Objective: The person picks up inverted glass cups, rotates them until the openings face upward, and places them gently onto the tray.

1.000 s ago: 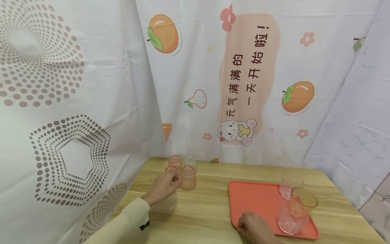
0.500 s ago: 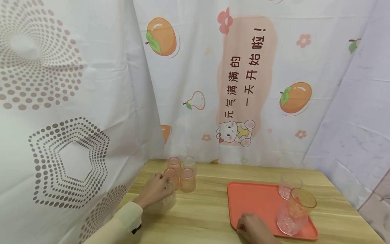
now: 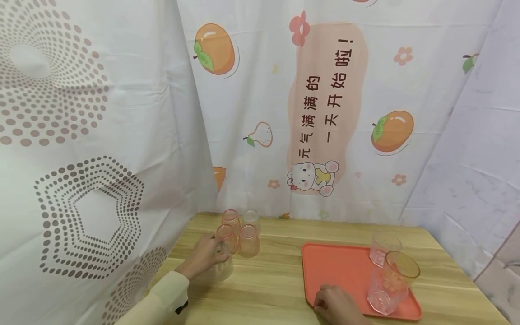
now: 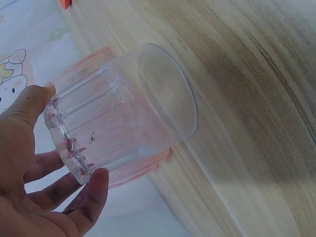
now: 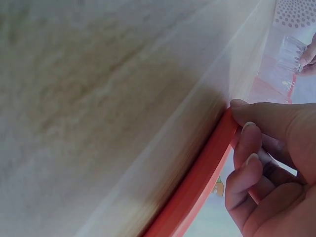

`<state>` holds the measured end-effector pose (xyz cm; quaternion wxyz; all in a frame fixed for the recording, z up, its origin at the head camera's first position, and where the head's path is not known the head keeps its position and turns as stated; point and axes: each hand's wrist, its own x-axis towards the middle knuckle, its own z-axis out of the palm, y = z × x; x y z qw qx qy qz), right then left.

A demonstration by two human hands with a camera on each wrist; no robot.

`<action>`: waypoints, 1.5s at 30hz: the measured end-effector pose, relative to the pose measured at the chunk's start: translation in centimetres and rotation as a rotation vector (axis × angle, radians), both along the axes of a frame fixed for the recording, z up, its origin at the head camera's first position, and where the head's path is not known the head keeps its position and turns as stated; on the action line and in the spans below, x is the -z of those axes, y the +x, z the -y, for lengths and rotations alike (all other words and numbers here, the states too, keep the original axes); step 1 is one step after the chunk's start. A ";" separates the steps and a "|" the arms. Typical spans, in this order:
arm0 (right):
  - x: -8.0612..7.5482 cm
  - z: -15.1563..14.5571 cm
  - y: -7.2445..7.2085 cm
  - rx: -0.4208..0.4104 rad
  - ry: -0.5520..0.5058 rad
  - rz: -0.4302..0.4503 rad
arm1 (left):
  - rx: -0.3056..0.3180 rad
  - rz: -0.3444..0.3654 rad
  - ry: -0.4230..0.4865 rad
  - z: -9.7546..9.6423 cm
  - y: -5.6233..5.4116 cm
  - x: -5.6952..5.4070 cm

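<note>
My left hand [image 3: 204, 256] holds a clear drinking glass [image 4: 118, 113] by its base, thumb and fingers spread round it. The glass is upside down, its mouth toward the wooden table; whether the rim touches is hard to tell. Right behind it stand upturned pink glasses [image 3: 249, 243] and one clear glass [image 3: 252, 220], grouped together. My right hand [image 3: 338, 304] is at the near left corner of the red tray [image 3: 329, 264]. In the right wrist view its fingers are curled, with the thumb and index finger pinching the tray's rim [image 5: 197, 182].
On the tray's right side are a ribbed clear glass [image 3: 383, 295], an amber-rimmed glass [image 3: 403, 266] that overlaps it in view, and another clear glass [image 3: 383, 250] farther back. A dotted curtain [image 3: 93, 203] hangs along the left, a fruit-print curtain [image 3: 260, 180] behind.
My left hand has drawn back toward me from beside the pink glasses, and the clear glass now shows in it. The right hand keeps its place at the tray.
</note>
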<state>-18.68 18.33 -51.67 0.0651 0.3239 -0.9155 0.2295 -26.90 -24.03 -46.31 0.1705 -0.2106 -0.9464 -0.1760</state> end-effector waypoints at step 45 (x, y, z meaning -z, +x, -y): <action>-0.5 0.1 0.4 0.007 0.002 0.062 | 0.127 0.160 -0.017 0.6 0.3 -1.8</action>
